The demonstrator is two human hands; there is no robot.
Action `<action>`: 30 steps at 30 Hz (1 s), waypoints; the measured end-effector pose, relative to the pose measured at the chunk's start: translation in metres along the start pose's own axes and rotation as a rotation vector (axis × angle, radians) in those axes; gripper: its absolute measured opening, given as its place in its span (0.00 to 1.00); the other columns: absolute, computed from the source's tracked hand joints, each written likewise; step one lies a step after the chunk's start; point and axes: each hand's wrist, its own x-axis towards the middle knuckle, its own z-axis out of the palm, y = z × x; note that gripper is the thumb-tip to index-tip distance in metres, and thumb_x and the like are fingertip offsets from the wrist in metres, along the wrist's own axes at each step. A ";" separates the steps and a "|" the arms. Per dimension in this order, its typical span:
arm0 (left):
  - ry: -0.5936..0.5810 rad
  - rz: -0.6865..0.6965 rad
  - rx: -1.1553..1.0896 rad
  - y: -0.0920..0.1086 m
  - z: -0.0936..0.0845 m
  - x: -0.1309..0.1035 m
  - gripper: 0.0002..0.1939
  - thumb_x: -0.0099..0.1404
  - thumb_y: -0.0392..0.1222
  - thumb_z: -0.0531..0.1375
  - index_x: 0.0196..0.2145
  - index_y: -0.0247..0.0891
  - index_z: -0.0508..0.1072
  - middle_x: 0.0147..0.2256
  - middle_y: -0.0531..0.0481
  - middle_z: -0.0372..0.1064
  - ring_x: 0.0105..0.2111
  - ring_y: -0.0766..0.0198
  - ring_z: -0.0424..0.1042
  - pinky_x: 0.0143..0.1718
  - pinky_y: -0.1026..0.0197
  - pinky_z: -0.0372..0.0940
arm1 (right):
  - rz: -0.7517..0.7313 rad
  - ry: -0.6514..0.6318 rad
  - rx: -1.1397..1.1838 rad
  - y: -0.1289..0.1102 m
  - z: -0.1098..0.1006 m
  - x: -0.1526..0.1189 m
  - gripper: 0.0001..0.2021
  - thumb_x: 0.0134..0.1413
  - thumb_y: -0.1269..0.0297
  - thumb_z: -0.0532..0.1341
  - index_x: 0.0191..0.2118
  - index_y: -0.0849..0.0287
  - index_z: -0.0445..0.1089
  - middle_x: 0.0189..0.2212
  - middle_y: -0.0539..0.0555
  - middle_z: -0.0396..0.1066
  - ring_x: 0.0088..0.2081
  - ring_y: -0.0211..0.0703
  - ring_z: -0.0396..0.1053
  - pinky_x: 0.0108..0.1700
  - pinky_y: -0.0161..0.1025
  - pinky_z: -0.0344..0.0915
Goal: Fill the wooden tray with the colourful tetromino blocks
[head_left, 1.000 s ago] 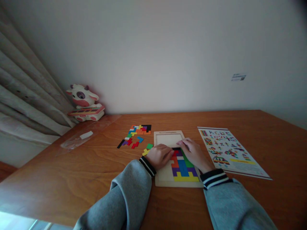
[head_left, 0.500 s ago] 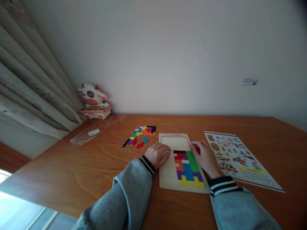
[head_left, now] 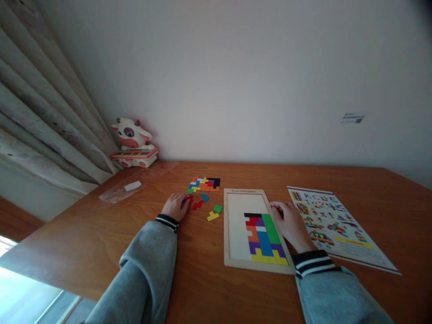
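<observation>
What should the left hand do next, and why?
Probably pinch one of the loose pieces: the left hand is right at that cluster, and the wooden tray has bare space left of and beyond its fitted blocks.

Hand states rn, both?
Left hand: fingers at the loose pieces; can't tell if its grip holds one.
Right hand: at right edge of the board; grip can't be told.
</observation>
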 end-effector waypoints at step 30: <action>-0.063 0.211 -0.276 0.051 0.019 0.017 0.09 0.70 0.38 0.56 0.42 0.38 0.76 0.42 0.45 0.76 0.43 0.59 0.75 0.47 0.55 0.71 | 0.051 0.026 0.157 -0.001 -0.003 0.001 0.13 0.58 0.62 0.54 0.41 0.59 0.73 0.38 0.60 0.73 0.41 0.50 0.70 0.48 0.49 0.67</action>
